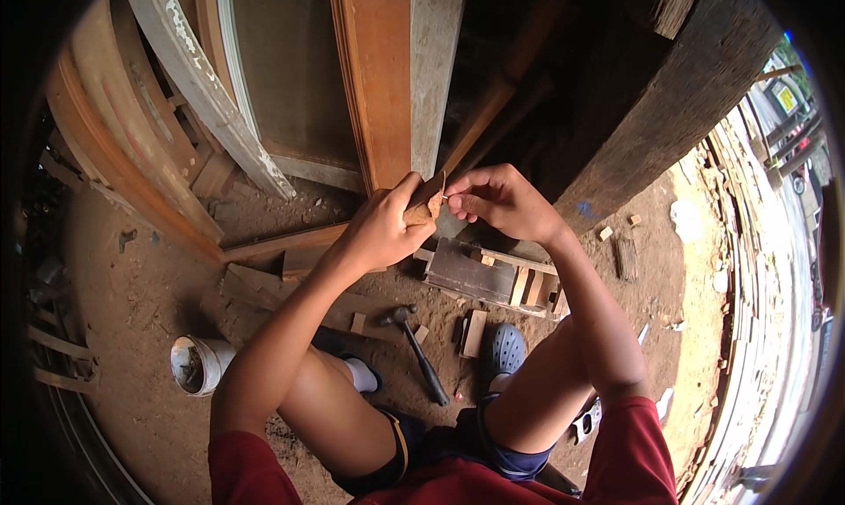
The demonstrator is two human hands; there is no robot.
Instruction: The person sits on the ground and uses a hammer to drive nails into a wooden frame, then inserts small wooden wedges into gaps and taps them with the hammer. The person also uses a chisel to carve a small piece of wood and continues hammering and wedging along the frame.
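Observation:
My left hand is wrapped round a short brown piece of wood with a rough, ragged end. It holds the piece up in front of me, well above the ground. At that ragged end, the thumb and fingers of my right hand are pinched together. Something small, thin and pale shows between these fingertips and the wood, too small to name. Below my hands, a hammer with a dark handle lies on the dirt between my feet.
Close ahead on the ground sits a wooden frame with small blocks on it. A wood block lies by my grey clog. On the left stands a white bucket. Wooden panels and a thick beam rise ahead.

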